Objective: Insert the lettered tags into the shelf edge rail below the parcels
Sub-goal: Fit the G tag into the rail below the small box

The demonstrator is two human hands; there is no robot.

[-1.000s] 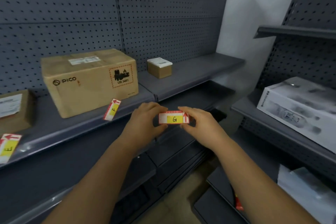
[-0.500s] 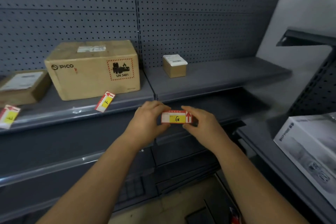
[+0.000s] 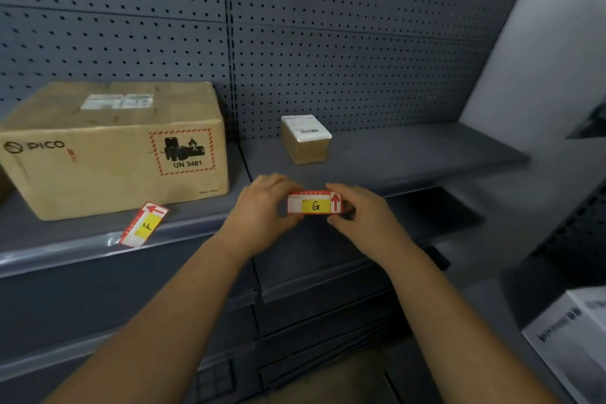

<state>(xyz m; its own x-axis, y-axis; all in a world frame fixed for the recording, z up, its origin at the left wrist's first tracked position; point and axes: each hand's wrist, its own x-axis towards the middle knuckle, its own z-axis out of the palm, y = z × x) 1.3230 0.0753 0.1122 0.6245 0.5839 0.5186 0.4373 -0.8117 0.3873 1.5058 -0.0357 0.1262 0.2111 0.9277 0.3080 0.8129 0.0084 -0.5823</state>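
Both hands pinch the G tag (image 3: 314, 203) by its ends — left hand (image 3: 262, 207), right hand (image 3: 364, 210) — level at the shelf rail (image 3: 82, 246) below the small parcel (image 3: 306, 138). The F tag (image 3: 144, 225) sits crooked in the rail, under the big box (image 3: 111, 147).

You hold the G tag (image 3: 314, 205) level, its red arrow up. Just behind your grip stands the small parcel (image 3: 306, 138). To the left, the F tag (image 3: 144, 225) sits tilted at the rail (image 3: 49, 256).

Grey shelf (image 3: 410, 154) bears a PICO box (image 3: 114, 157), a small parcel (image 3: 306, 143) (white-labelled) and a tilted F tag (image 3: 144, 225).
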